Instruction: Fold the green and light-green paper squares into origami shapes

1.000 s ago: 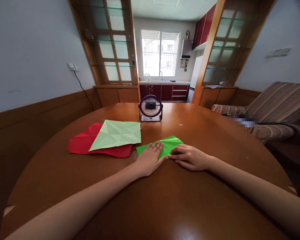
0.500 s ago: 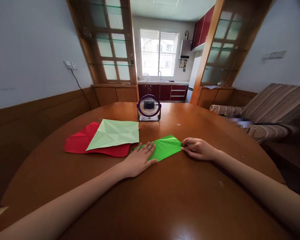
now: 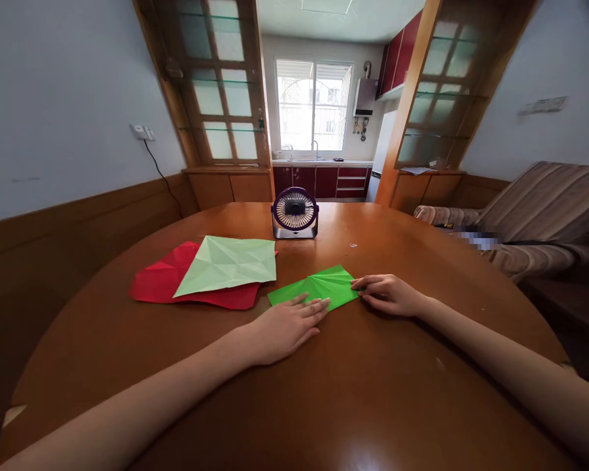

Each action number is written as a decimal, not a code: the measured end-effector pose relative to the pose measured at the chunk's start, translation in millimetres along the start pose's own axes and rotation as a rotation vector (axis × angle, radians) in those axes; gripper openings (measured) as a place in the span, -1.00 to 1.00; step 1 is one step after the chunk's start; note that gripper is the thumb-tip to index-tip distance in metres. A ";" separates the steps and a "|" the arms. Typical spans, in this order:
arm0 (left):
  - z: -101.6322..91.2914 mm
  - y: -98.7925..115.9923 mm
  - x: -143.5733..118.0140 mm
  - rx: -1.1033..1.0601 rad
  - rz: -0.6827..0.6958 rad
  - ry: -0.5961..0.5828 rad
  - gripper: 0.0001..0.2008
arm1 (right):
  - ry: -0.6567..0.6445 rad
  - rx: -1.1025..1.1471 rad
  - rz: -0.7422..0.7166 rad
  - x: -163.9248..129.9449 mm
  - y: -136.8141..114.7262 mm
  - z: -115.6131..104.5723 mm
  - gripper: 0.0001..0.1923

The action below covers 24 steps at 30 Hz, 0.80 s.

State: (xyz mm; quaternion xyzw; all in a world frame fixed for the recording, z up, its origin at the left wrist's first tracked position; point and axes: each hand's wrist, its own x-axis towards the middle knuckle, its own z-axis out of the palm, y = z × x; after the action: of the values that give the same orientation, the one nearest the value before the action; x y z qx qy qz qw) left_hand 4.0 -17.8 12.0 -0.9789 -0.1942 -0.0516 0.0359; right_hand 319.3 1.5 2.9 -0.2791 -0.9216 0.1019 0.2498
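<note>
A bright green sheet of paper (image 3: 299, 288), folded and marked with fan-like creases, lies on the table in front of me. My left hand (image 3: 289, 327) rests flat across its near edge, fingers stretched out and holding nothing. At the paper's right corner, my right hand (image 3: 390, 294) has its bent fingers and thumb closed on the edge; the fingertips partly hide that corner. Left of the green paper lies a creased pale green sheet (image 3: 233, 261), on top of a creased red sheet (image 3: 161, 278).
A small purple desk fan (image 3: 295, 210) stands upright beyond the papers on the round-edged wooden table (image 3: 363, 392). A tiny white scrap (image 3: 353, 245) lies right of the fan. A striped armchair (image 3: 535, 209) is off to the right.
My left hand has slid right and nearer to me, uncovering the green paper's left end. My right hand's fingers have reached slightly further over the right corner.
</note>
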 end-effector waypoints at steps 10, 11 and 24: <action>2.3 12.8 50.3 0.125 -0.035 0.072 -0.43 | -0.008 0.028 0.005 -2.0 1.1 -0.7 -0.78; 3.5 12.6 53.4 0.136 -0.030 0.081 -0.40 | -0.007 0.031 0.003 -2.3 1.6 -0.5 -0.79; -4.4 -1.2 2.9 -0.089 0.015 0.117 -0.52 | 0.017 0.001 -0.007 -3.0 -0.8 0.4 -0.79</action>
State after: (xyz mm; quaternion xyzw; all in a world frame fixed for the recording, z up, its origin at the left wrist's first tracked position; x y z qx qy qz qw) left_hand 5.8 -16.0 16.7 -0.9763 -0.1820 -0.1172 0.0038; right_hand 320.9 -0.8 1.7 -0.2767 -0.9203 0.0992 0.2582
